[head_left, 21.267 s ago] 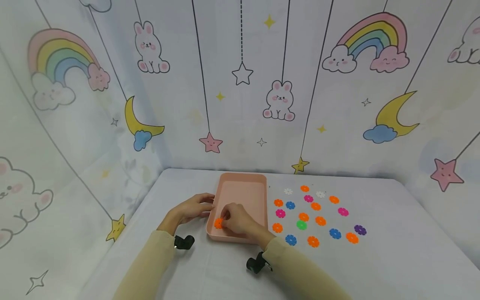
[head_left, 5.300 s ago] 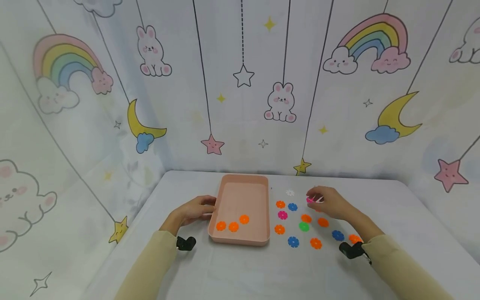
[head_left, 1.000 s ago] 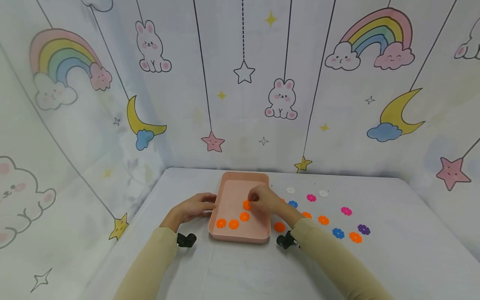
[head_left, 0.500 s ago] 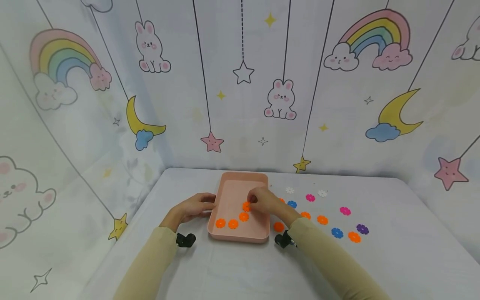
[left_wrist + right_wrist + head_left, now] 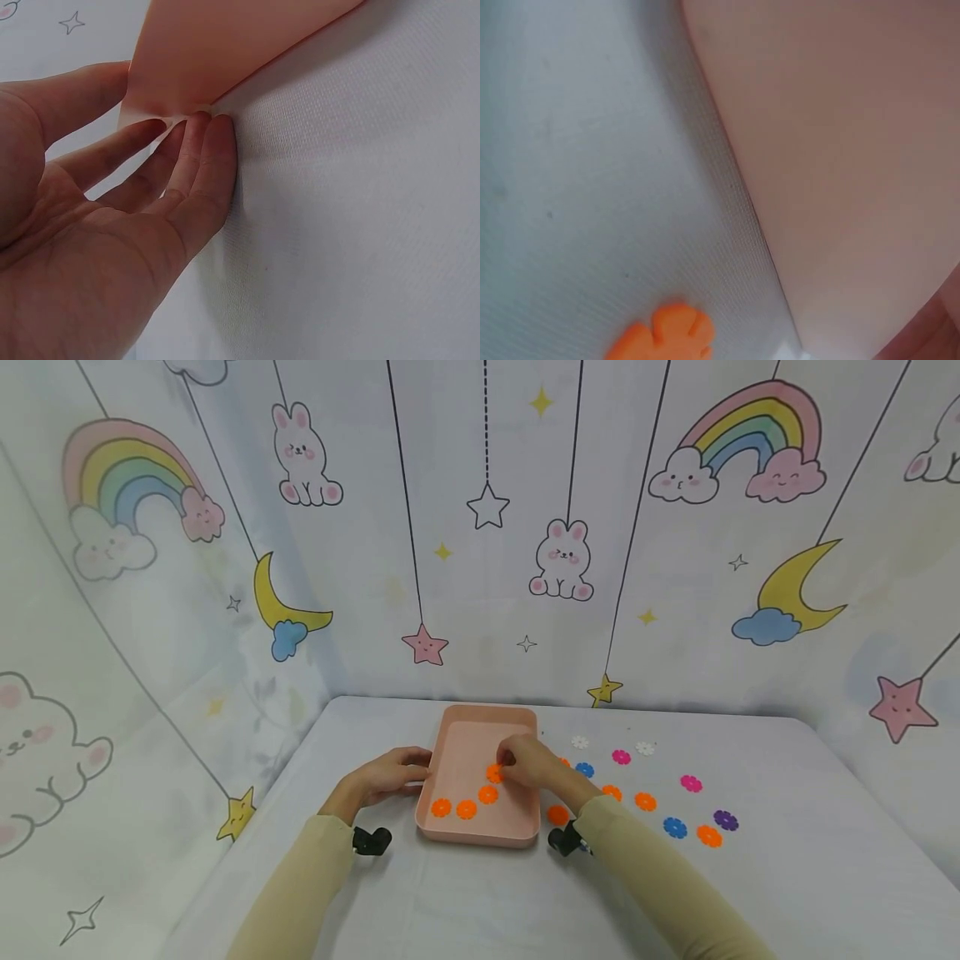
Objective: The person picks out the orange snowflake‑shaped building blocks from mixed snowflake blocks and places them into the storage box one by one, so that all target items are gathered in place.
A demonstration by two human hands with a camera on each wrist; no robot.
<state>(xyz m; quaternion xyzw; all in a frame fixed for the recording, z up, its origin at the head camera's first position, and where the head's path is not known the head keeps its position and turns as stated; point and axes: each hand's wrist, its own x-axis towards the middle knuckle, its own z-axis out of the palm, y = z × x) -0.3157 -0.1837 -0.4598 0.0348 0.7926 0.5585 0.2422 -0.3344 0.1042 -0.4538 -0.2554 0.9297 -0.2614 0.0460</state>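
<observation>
A shallow pink tray (image 5: 480, 839) lies on the white table. My left hand (image 5: 386, 774) rests at its left side; in the left wrist view, loosely bent fingers (image 5: 214, 161) and the thumb touch the tray wall (image 5: 202, 52). Over the tray's right part, my right hand (image 5: 531, 762) pinches an orange flower-shaped plastic piece (image 5: 493, 773), partly hidden by the fingers. Three more orange flower-shaped pieces lie in the tray, among them a left one (image 5: 441, 808) and one just below the pinched piece (image 5: 488, 794). The right wrist view shows mostly tray wall (image 5: 832, 150).
Right of the tray lie scattered flower-shaped pieces: white (image 5: 645, 748), pink (image 5: 691, 783), blue (image 5: 675, 827), purple (image 5: 725, 820) and several orange (image 5: 708, 836). My right forearm covers some of them. A printed cloth (image 5: 487, 610) hangs behind the table.
Since the earliest frame, orange pieces in the tray have increased. At 5.3 s ago my right hand was over the scattered pieces; it has moved left into the tray. The last second shows almost no movement.
</observation>
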